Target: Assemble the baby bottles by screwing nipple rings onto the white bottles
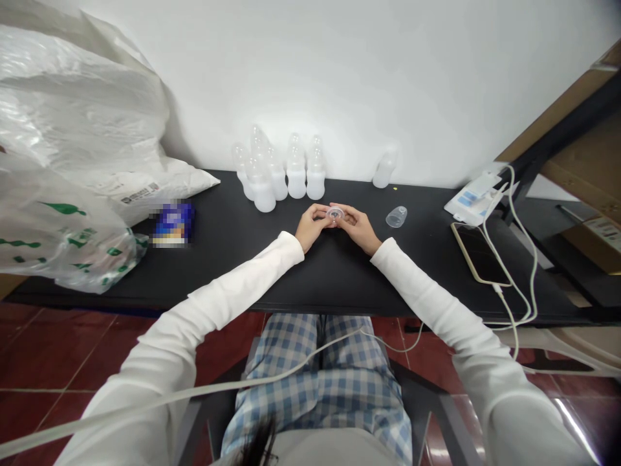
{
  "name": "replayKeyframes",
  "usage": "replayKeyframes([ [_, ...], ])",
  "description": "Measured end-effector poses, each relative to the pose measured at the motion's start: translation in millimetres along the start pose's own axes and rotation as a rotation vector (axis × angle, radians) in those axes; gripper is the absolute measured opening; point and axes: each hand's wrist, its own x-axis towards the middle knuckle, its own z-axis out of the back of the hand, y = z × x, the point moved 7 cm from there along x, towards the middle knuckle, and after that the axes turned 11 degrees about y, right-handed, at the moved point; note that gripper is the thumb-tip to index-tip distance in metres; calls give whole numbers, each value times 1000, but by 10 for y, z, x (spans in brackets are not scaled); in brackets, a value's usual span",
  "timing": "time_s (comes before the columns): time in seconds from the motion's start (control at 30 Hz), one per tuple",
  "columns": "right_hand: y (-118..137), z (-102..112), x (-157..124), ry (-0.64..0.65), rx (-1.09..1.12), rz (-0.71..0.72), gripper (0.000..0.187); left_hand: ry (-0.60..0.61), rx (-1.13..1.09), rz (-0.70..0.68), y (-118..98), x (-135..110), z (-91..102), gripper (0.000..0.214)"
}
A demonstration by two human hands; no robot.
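Note:
My left hand (313,225) and my right hand (356,228) meet over the middle of the black table (204,265). Between their fingertips both grip a small clear round piece (334,213) that looks like a baby bottle nipple with its collar; its finer details are too small to make out. To the right of my right hand a clear dome-shaped bottle cap (396,217) lies on its side. Beyond my hands, near the wall, several white baby bottles (264,194) with clear domed tops stand grouped. One more whitish bottle (384,171) stands apart, farther right.
Large plastic bags (82,129) and a blue packet (172,224) occupy the left side. On the right are a phone (480,254) with a charging cable (533,259) and a white-and-blue package (473,197). Another pale cable (194,391) crosses above my lap.

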Motion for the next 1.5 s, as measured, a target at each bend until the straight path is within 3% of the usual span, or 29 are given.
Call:
replayKeyframes([
  [0.43, 6, -9, -18, -45, -77, -29, 59, -33, 21, 53, 40, 19, 29, 23],
  [0.67, 51, -5, -48, -119, -163, 0, 55, 50, 94, -7, 1, 23, -18, 31],
  [1.0, 113, -49, -64, -101, -253, 23, 39, 17, 328, -85, -52, -7, 26, 21],
  [1.3, 102, -71, -52, -70, -175, 55, 43, 14, 381, -129, -126, -29, -1, 20],
  [1.5, 148, -37, -68, -115, -191, 49, 44, 30, 347, -125, -122, -24, -8, 19],
])
